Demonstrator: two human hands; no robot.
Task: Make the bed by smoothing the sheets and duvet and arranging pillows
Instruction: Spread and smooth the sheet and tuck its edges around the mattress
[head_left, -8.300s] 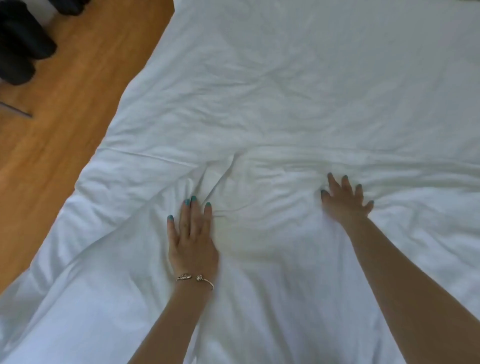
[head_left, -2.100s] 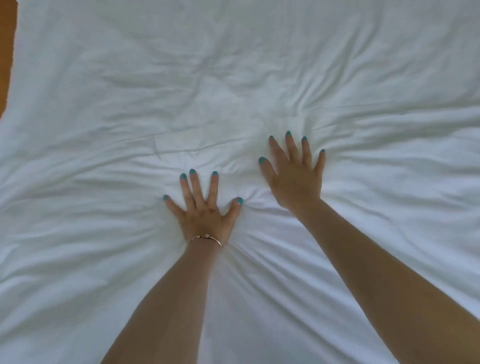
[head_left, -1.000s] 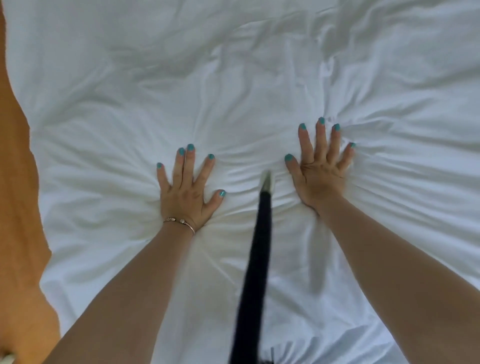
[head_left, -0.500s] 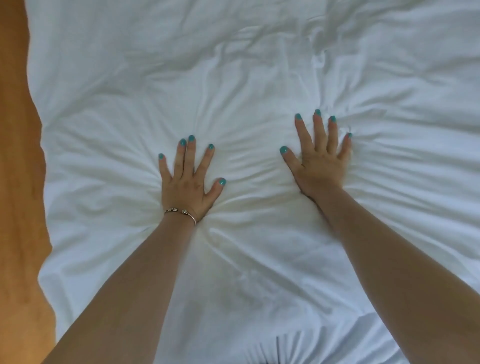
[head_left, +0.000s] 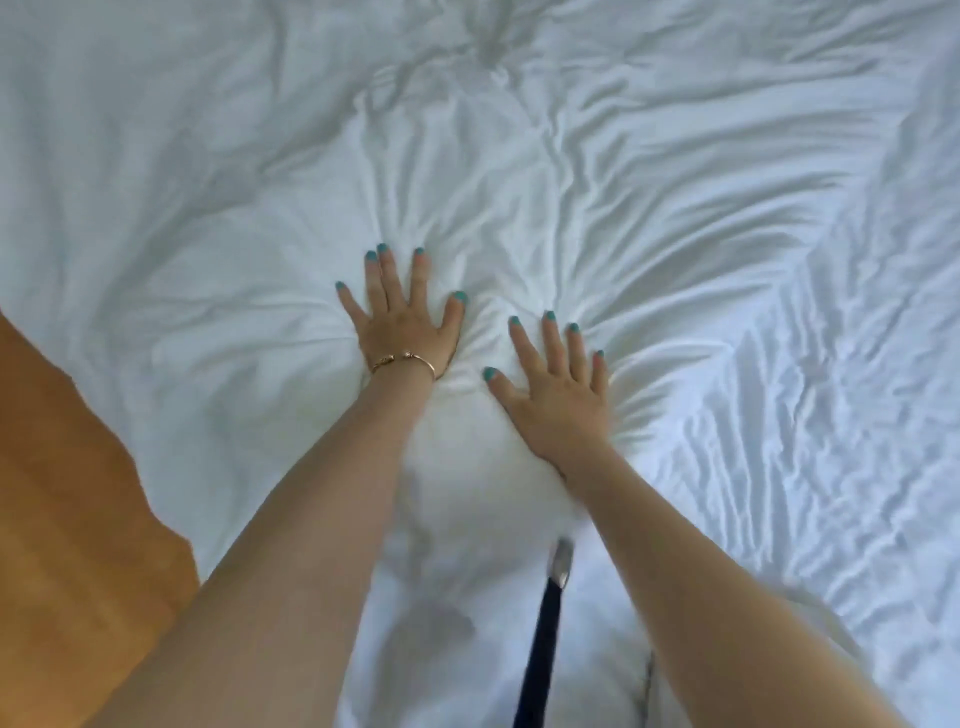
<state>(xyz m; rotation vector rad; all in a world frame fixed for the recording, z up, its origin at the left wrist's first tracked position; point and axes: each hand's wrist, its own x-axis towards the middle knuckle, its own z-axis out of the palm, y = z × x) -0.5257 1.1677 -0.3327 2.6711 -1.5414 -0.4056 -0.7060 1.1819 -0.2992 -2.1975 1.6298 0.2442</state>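
Observation:
A white, wrinkled duvet (head_left: 675, 218) fills almost the whole head view. My left hand (head_left: 402, 317), with a thin bracelet at the wrist, lies flat on it with fingers spread. My right hand (head_left: 558, 392) presses flat on the duvet just to the right and slightly nearer to me, fingers also spread. Creases fan out from both hands, and more ridges run across the cover at the right. No pillow is in view.
The orange wooden floor (head_left: 62, 519) shows at the lower left, beside the bed's edge. A dark strap with a metal tip (head_left: 545, 623) dangles in front of me between my forearms.
My hands have come closer together; the right hand slid back toward me and left, the left hand moved forward. The dark strap has swung back into view.

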